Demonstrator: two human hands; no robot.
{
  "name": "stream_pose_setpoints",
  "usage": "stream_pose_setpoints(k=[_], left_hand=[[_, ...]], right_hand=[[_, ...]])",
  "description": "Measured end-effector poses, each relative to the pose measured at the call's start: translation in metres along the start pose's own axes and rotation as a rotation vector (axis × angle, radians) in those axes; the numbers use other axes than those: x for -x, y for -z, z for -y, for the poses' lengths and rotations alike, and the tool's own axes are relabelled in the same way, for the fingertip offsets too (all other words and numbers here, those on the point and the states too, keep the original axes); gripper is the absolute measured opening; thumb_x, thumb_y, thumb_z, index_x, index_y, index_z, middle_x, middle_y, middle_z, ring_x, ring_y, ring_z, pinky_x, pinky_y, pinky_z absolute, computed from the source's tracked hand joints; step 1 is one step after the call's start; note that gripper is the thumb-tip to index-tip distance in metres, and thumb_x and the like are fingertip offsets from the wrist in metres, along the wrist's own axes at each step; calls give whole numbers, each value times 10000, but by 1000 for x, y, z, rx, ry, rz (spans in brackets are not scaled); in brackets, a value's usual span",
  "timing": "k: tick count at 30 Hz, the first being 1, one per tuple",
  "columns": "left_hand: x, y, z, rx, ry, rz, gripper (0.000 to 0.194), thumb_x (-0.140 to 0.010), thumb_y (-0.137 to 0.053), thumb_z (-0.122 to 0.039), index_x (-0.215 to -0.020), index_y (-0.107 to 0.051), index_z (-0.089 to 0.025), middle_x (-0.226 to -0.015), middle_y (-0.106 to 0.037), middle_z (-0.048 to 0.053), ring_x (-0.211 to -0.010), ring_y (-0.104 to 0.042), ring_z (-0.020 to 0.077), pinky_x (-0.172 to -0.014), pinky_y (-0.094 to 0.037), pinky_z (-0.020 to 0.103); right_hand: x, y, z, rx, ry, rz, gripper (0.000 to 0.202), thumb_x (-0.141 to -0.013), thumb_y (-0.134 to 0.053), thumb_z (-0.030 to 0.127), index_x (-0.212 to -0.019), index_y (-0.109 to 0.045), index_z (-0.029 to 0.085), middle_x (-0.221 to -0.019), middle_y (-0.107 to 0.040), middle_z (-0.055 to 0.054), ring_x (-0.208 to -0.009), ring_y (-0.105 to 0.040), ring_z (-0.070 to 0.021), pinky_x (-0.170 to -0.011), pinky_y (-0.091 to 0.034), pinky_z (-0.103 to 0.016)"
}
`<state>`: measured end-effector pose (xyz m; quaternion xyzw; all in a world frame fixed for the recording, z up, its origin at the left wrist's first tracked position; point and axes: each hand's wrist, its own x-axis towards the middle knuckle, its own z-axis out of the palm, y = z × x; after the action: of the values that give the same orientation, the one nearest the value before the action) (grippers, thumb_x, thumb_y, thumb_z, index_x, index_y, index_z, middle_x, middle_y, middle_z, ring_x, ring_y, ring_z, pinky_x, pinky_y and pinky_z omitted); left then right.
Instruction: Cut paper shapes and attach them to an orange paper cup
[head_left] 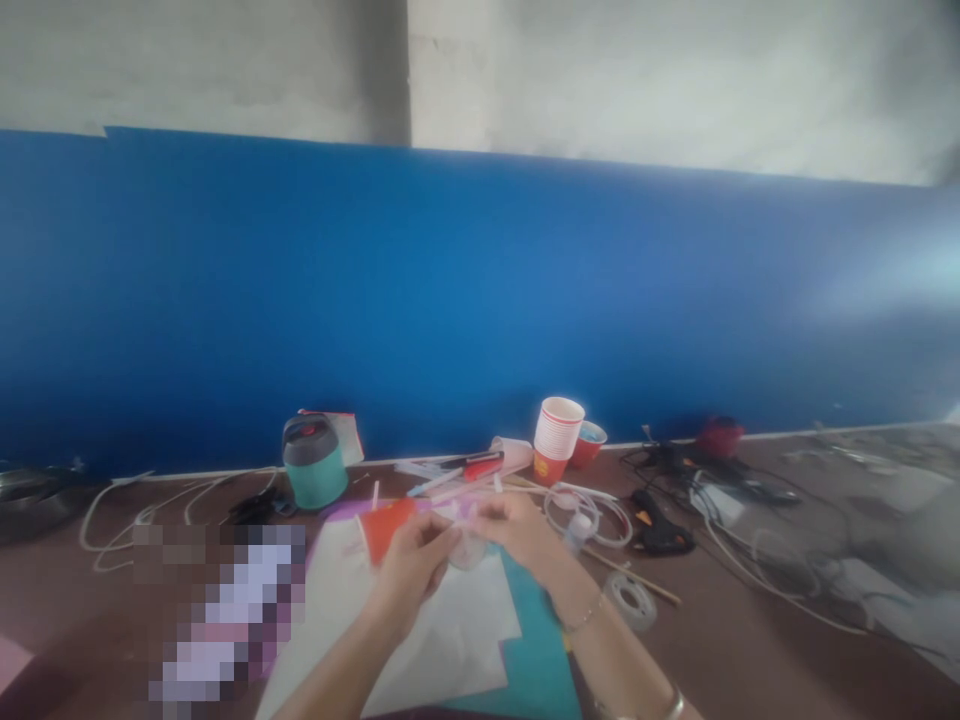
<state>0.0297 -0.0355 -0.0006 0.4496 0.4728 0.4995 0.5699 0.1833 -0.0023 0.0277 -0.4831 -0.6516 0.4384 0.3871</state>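
In the middle of the head view, my left hand [416, 560] and my right hand [517, 530] meet over the papers with fingers pinched. Between the fingertips is a pale, roughly round piece [466, 550], blurred and partly hidden, so its kind is unclear. An orange paper cup [381, 527] lies tipped over just beyond my left hand. White paper [450, 640] spreads beneath both hands, on top of a teal sheet [536, 610].
A stack of paper cups [559, 435] stands at the back beside a red cup [589, 445]. Left of the papers sits a teal and grey container [316, 475]. A glue gun [660, 525], a tape roll [630, 600] and tangled cables [750, 555] lie to the right. A blue partition [465, 290] rises behind.
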Motion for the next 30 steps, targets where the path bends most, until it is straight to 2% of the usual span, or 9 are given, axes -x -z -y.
stream_pose_setpoints(k=[13, 18, 24, 26, 30], left_hand=[[1, -1, -1, 55, 28, -18, 340, -661, -679, -468, -679, -490, -186, -390, -345, -110, -346, -204, 32, -336, -84, 179], [0, -2, 0, 38, 31, -34, 330, -660, -671, -463, -679, -496, -184, -374, -345, -109, -338, -203, 33, -335, -88, 181], [-1, -1, -1, 42, 6, -48, 267, -681, -653, -399, -720, -523, -168, -384, -352, -107, -349, -211, 30, -349, -120, 170], [-2, 1, 1, 40, -5, -52, 252, -690, -641, -383, -747, -534, -163, -395, -359, -105, -352, -224, 30, -354, -125, 166], [-9, 6, 12, -64, 32, -63, 267, -668, -629, -317, -853, -553, -140, -495, -448, -74, -371, -318, 40, -347, -175, 166]], right_hand=[[0, -8, 0, -126, -9, -11, 197, -642, -649, 285, -519, -573, 151, -496, -486, 42, -510, -389, -85, -499, -317, -211], [0, -6, -1, -91, -24, -8, 180, -650, -652, 298, -553, -616, 150, -519, -536, 29, -523, -430, -95, -513, -342, -216], [0, 10, 1, -72, -68, 157, 242, -648, -670, 346, -765, -714, 138, -702, -672, -27, -671, -570, -148, -603, -420, -240], [0, 18, 5, -18, -94, 93, 244, -674, -635, 344, -770, -723, 138, -696, -681, -36, -649, -581, -148, -600, -430, -245], [3, 38, 16, 103, -60, -115, 246, -709, -584, 345, -666, -721, 146, -638, -689, -46, -592, -589, -158, -570, -443, -253]])
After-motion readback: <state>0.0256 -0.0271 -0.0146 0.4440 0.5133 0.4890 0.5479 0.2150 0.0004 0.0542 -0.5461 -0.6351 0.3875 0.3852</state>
